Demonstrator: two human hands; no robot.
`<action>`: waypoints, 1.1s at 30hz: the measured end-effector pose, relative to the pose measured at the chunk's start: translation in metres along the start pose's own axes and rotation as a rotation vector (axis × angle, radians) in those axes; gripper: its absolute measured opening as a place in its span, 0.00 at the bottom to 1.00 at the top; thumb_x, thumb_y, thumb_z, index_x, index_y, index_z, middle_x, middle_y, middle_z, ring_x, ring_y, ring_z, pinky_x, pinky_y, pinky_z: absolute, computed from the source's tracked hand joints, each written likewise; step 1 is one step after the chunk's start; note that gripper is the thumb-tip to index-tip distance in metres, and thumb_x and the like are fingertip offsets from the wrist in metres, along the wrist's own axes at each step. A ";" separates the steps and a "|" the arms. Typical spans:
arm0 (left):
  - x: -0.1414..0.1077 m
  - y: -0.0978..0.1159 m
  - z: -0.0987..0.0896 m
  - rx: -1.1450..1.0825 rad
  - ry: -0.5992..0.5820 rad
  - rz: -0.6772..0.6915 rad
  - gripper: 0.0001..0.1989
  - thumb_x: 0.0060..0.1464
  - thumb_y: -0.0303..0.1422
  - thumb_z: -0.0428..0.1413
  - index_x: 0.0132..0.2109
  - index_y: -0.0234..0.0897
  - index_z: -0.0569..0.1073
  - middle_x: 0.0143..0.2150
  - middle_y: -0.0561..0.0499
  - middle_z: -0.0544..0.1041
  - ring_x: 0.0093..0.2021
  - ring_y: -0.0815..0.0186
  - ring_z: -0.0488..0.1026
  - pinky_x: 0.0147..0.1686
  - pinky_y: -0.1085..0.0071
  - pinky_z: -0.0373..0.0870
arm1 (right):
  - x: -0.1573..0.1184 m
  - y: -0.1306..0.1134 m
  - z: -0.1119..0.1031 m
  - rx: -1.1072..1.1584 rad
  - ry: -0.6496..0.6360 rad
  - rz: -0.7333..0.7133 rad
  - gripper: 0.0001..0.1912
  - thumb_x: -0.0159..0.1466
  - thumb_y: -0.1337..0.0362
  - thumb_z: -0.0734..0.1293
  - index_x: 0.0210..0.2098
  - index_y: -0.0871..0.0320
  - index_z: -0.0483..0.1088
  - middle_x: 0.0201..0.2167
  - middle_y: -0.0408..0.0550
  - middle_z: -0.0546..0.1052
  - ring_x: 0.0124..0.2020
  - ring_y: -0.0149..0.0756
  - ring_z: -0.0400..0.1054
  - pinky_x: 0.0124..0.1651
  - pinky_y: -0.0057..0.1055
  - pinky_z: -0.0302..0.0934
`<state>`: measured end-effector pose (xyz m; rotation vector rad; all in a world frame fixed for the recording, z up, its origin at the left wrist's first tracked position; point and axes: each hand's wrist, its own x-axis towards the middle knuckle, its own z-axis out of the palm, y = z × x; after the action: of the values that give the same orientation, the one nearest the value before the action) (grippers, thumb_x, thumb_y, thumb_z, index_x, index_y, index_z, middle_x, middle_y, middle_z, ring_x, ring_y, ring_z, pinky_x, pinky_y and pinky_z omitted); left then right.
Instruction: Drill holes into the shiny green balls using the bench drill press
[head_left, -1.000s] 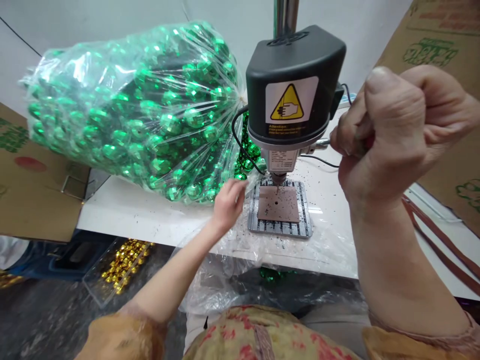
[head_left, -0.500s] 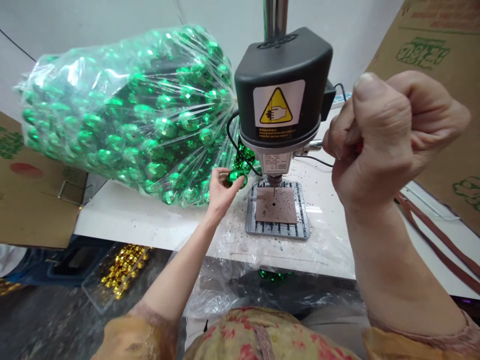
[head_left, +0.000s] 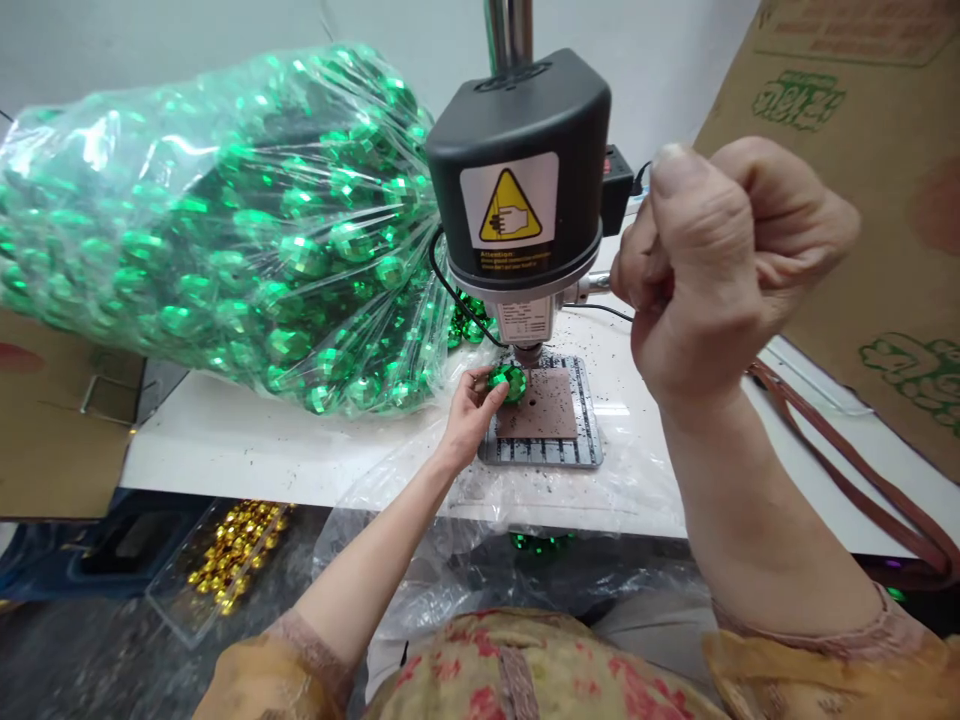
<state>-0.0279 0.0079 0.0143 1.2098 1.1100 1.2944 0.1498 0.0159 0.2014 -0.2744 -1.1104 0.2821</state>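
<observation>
My left hand (head_left: 472, 410) pinches a shiny green faceted ball (head_left: 508, 383) between thumb and fingers, over the left part of the brown board (head_left: 551, 418). That board has a dark hole and lies on the slotted metal base of a small black drill press (head_left: 517, 160). Close by the ball is the drill chuck (head_left: 528, 352); the ball partly hides the area under it. Raised at the right, my right hand (head_left: 727, 270) is closed around the press's feed handle (head_left: 594, 284), whose metal rod runs into the fist. The fist hides the grip end.
A big clear bag of green faceted balls (head_left: 225, 240) lies left of the press. Cardboard boxes (head_left: 885, 230) stand on both sides. Dark shavings dot the white table (head_left: 225, 440). Below the left edge, a clear bin (head_left: 180, 620) holds gold balls. Brown straps (head_left: 847, 470) hang at right.
My left hand has brought the green ball rightward, from beside the press to above the board. My right hand stays on the handle. The whole view has shifted slightly.
</observation>
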 end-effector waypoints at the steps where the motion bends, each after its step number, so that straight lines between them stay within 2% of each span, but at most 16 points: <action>1: 0.001 -0.001 0.002 0.002 -0.010 0.005 0.29 0.51 0.52 0.68 0.51 0.40 0.70 0.47 0.47 0.81 0.48 0.62 0.79 0.52 0.63 0.75 | 0.000 0.000 0.000 -0.002 0.004 -0.007 0.26 0.64 0.67 0.71 0.17 0.57 0.51 0.13 0.34 0.53 0.14 0.19 0.47 0.20 0.27 0.42; 5: 0.002 -0.002 0.012 0.030 -0.027 0.043 0.30 0.51 0.53 0.67 0.50 0.40 0.68 0.48 0.47 0.81 0.49 0.61 0.78 0.51 0.64 0.74 | -0.001 0.001 0.001 -0.020 0.019 -0.004 0.27 0.65 0.67 0.70 0.18 0.57 0.50 0.13 0.34 0.52 0.15 0.19 0.47 0.22 0.28 0.41; 9: 0.003 -0.005 0.015 0.062 -0.058 0.046 0.30 0.51 0.52 0.67 0.52 0.39 0.68 0.50 0.46 0.80 0.51 0.60 0.77 0.53 0.62 0.72 | -0.002 -0.002 0.001 -0.096 0.004 0.008 0.30 0.65 0.54 0.70 0.19 0.56 0.48 0.14 0.35 0.50 0.15 0.20 0.44 0.22 0.29 0.42; 11: 0.004 -0.007 0.014 0.094 -0.077 0.062 0.29 0.52 0.50 0.68 0.54 0.40 0.69 0.53 0.44 0.79 0.54 0.58 0.76 0.57 0.59 0.71 | -0.003 -0.004 0.000 -0.177 0.004 0.059 0.30 0.65 0.48 0.68 0.19 0.55 0.48 0.16 0.36 0.50 0.16 0.21 0.44 0.23 0.29 0.45; 14: 0.002 -0.010 0.013 0.217 -0.076 0.125 0.30 0.51 0.47 0.69 0.57 0.41 0.72 0.58 0.43 0.77 0.61 0.53 0.72 0.65 0.53 0.65 | -0.004 -0.004 0.000 -0.236 0.007 0.088 0.31 0.65 0.44 0.66 0.20 0.55 0.47 0.17 0.37 0.49 0.17 0.22 0.44 0.23 0.30 0.48; 19: -0.004 -0.008 0.015 0.367 -0.110 0.225 0.27 0.50 0.44 0.70 0.55 0.42 0.75 0.59 0.43 0.76 0.69 0.47 0.65 0.70 0.48 0.57 | -0.004 0.000 -0.001 -0.180 0.003 0.046 0.31 0.66 0.49 0.67 0.20 0.56 0.46 0.17 0.37 0.49 0.18 0.21 0.45 0.23 0.29 0.48; 25: -0.010 -0.006 0.018 0.309 -0.196 0.231 0.29 0.54 0.42 0.68 0.59 0.40 0.70 0.60 0.41 0.75 0.61 0.53 0.73 0.63 0.54 0.68 | -0.004 0.000 -0.001 -0.099 -0.009 0.043 0.28 0.67 0.61 0.69 0.20 0.56 0.48 0.16 0.36 0.49 0.17 0.20 0.46 0.23 0.28 0.45; 33: -0.008 -0.009 0.017 0.294 -0.212 0.253 0.28 0.55 0.42 0.68 0.58 0.40 0.69 0.60 0.41 0.75 0.60 0.53 0.74 0.62 0.55 0.69 | -0.019 -0.004 -0.007 -0.139 0.009 0.006 0.26 0.66 0.65 0.67 0.20 0.57 0.46 0.16 0.37 0.48 0.16 0.24 0.47 0.21 0.32 0.40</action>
<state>-0.0102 0.0001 0.0065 1.7106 1.0406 1.1801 0.1490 0.0046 0.1842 -0.4020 -1.1219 0.2085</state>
